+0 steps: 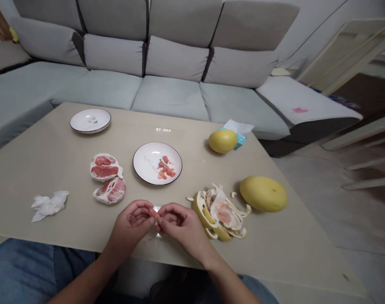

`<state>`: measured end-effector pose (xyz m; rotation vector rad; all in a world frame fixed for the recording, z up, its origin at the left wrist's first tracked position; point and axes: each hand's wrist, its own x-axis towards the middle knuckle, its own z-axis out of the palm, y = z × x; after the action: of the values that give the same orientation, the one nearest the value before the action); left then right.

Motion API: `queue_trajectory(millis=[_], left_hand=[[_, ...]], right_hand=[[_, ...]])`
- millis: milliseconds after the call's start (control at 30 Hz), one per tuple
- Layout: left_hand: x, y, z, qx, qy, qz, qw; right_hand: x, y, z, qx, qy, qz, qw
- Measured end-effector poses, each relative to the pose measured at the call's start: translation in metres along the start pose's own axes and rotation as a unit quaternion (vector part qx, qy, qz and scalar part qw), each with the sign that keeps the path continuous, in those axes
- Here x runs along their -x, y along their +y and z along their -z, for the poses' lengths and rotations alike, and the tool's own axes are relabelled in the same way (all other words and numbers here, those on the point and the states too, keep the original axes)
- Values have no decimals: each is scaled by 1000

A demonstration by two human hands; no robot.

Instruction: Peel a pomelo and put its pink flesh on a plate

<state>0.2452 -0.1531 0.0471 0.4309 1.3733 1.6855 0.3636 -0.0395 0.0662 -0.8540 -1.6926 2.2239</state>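
Observation:
Both my left hand (133, 221) and my right hand (179, 226) are closed, fingertips together, on a small piece of pink pomelo flesh (154, 213) over the near part of the table. Beyond them a white plate (144, 166) with a dark rim bears several torn bits of pomelo flesh (165, 169). Left of the plate lie peeled pomelo chunks (110, 191) with red flesh and white pith. Close to my right hand is a heap of yellow peel and white membrane (224, 211). My fingers partly hide the held piece.
A whole yellow pomelo (263, 193) sits at the right, another (223, 141) farther back by a blue tissue pack (241, 140). A second white plate (91, 121) stands at the back left. Crumpled tissue (50, 205) lies at the left. A grey sofa (170, 97) borders the table's far side.

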Motion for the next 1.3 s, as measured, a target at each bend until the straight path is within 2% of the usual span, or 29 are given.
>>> queue_trajectory(millis=[267,500,733,867,967,1067,1100,1167,1233,1300], left_hand=[[-2,-1,2,49,-22,41,998],[-3,-3,0,134,-69,78,986],[-2,0,6,179,-68,150,970],[-1,1,11,193,-76,164,964],[-1,2,15,193,-74,156,966],[-1,3,19,167,-52,143,974],[-1,3,20,154,-44,138,977],[1,3,22,128,-30,133,982],[3,2,24,107,-18,132,985],[6,1,28,88,-8,129,988]], right_hand=[[-1,-2,2,-30,-19,-1,999],[-1,-4,3,-73,-35,-31,996],[-5,2,6,-113,-54,-66,990],[-5,4,9,-128,-74,-69,987],[-6,-3,17,-89,-58,-48,993],[-18,-17,31,50,26,32,998],[-26,-21,36,122,68,76,987],[-45,-29,45,291,137,169,932],[-68,-32,51,446,144,225,854],[-87,-31,56,504,127,237,821]])
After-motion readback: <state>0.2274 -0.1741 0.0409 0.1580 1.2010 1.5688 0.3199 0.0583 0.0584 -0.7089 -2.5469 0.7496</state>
